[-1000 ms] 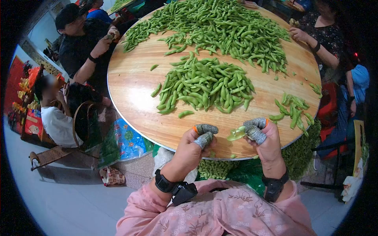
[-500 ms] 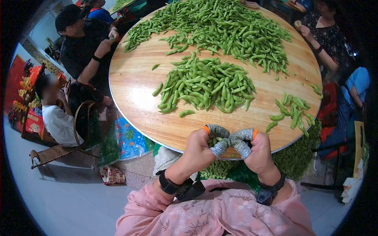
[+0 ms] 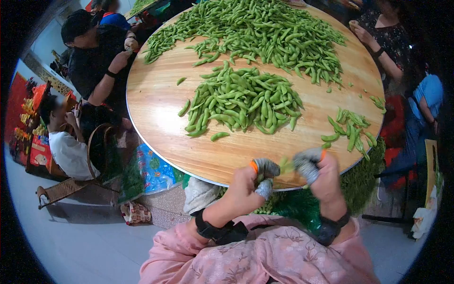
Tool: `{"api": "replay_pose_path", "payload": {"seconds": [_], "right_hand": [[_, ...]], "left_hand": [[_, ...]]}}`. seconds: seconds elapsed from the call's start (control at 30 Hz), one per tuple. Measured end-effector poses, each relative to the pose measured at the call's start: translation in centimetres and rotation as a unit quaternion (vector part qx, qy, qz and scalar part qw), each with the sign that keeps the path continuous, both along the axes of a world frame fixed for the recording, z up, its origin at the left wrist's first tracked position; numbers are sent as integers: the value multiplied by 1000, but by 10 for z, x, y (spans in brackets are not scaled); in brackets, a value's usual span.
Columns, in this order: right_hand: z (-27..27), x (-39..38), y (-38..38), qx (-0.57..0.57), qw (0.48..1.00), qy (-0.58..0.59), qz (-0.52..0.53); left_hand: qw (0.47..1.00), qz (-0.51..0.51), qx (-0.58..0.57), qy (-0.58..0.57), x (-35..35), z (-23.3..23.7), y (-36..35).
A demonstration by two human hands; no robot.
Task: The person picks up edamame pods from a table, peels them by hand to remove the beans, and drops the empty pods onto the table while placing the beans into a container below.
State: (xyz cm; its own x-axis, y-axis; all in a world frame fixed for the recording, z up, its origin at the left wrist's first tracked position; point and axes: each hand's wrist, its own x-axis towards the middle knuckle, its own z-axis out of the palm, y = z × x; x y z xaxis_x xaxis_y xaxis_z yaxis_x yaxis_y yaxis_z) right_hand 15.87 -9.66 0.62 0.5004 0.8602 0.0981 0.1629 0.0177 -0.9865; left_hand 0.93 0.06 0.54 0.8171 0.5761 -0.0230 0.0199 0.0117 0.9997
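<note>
Both of my hands are at the table's near edge, with grey knitted covers and orange bands on the thumbs and forefingers. My left hand [image 3: 252,183] is curled closed, and a little green of shelled edamame beans shows inside the curl. To its right, my right hand [image 3: 322,173] pinches a pale green edamame pod [image 3: 286,165], smeared by motion. The hands are apart, with the pod between them. Beyond them lies a small heap of edamame pods [image 3: 243,99]. Several flattened, paler pods [image 3: 352,128] lie to the right.
A large pod pile [image 3: 279,35] covers the far side of the round wooden table [image 3: 161,128]. Shelled beans [image 3: 269,206] and green plastic [image 3: 298,208] sit below the near edge. People sit left and right, one on a bamboo chair [image 3: 71,189].
My hands were touching at the fingertips and have drawn apart, the right one moving rightward with the pod. The view has shifted slightly.
</note>
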Motion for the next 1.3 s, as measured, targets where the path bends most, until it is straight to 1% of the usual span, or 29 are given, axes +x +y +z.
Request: {"api": "replay_pose_path", "payload": {"seconds": [0.03, 0.07, 0.1, 0.13, 0.17, 0.2, 0.27, 0.3, 0.33, 0.37, 0.4, 0.47, 0.53, 0.6, 0.63, 0.67, 0.7, 0.73, 0.77, 0.8, 0.83, 0.87, 0.9, 0.93, 0.97, 1.03, 1.1, 1.13, 1.3], "right_hand": [[1, 15, -4, 4, 999, -11, -42], [4, 30, -6, -10, 993, -36, -116], [6, 46, -11, -24, 980, -60, -188], [4, 68, -24, -92, 950, -205, -219], [3, 85, -35, -157, 893, -345, -242], [8, 90, -40, -156, 894, -345, -241], [18, 93, -49, -148, 889, -309, -304], [15, 95, -53, -149, 889, -309, -303], [11, 97, -56, -107, 915, -262, -288], [7, 97, -58, -65, 936, -214, -271], [3, 91, -55, -63, 937, -213, -271], [-5, 68, -45, -18, 973, -123, -195], [-11, 47, -33, -25, 992, -86, -94], [-9, 27, -19, -42, 999, -18, -19], [-8, 19, -11, -39, 999, -19, -19], [-6, 11, -4, -42, 999, 24, 23], [-5, 4, 2, -47, 995, 67, 64], [-5, -2, 7, -47, 995, 66, 64], [-4, -7, 13, -33, 993, 76, 89], [-4, -11, 18, -19, 990, 86, 114], [0, -14, 20, -23, 987, 98, 122], [3, -15, 20, -24, 987, 98, 121], [5, -17, 20, -41, 981, 138, 126], [6, -17, 18, -58, 974, 178, 130], [6, -17, 17, -59, 974, 178, 128], [5, -16, 15, -42, 964, 220, 143], [8, -15, 14, -46, 963, 222, 143], [9, -15, 14, -49, 962, 224, 147], [6, -16, 15, -45, 960, 232, 151]], "left_hand": [[996, -58, 13, 60, -5, 5, 2], [996, -62, 13, 61, -8, 4, 7], [988, -70, 134, 43, -12, 1, 12], [964, -75, 253, 23, -16, -2, 17], [966, -39, 245, 66, -21, -3, 21], [967, -37, 245, 67, -24, -5, 29], [917, 105, 370, 102, -25, -7, 52], [917, 104, 370, 103, -26, -9, 64], [867, 136, 450, 166, -25, -11, 76], [804, 166, 524, 227, -24, -13, 86], [803, 167, 525, 228, -23, -15, 94], [797, 102, 517, 294, -21, -17, 104], [790, 84, 521, 312, -19, -15, 104], [781, 68, 525, 330, -19, -14, 100], [853, 64, 448, 262, -20, -15, 94], [911, 57, 363, 189, -20, -15, 86], [964, 59, 224, 129, -17, -11, 73], [964, 59, 224, 129, -16, -4, 61], [992, 31, 76, 98, -16, 3, 50], [995, 2, -74, 66, -15, 8, 42], [995, 2, -75, 66, -13, 10, 34], [994, -1, -102, 43, -12, 11, 27], [991, -5, -129, 21, -11, 11, 23], [991, -7, -132, 21, -10, 10, 22], [991, -12, -129, 16, -10, 10, 21], [992, -18, -126, 10, -8, 9, 19], [996, -23, -90, -16, -6, 9, 17], [995, -24, -91, -16, -6, 9, 17], [999, -23, -37, 13, -7, 9, 16]]}}
